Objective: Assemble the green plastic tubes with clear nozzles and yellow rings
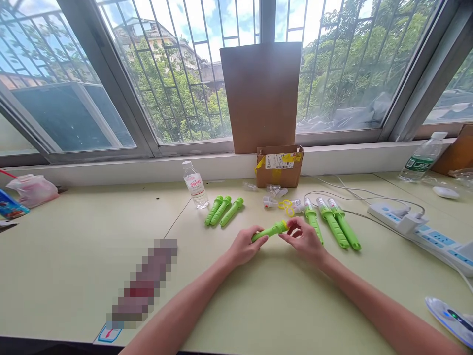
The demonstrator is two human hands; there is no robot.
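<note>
My left hand (pixel 247 245) is wrapped round a green plastic handle (pixel 271 231), held tilted above the table with its wider end to the right. A yellow ring (pixel 284 225) sits at that end. The fingertips of my right hand (pixel 303 240) pinch at the ring, partly hiding it. Left of my hands lie several similar green handles (pixel 232 212). Beside my right hand are green handles with clear tips (pixel 334 224), one partly covered by the hand. Behind them are loose yellow rings (pixel 285 204) and clear plastic pieces (pixel 270 201).
A small cardboard box (pixel 280 172) stands by the window, a brown board (pixel 261 98) behind it. Water bottles stand left (pixel 195 186) and right (pixel 421 158). A white power strip (pixel 428 231) with cables lies right. A pixelated patch (pixel 142 286) covers something at left.
</note>
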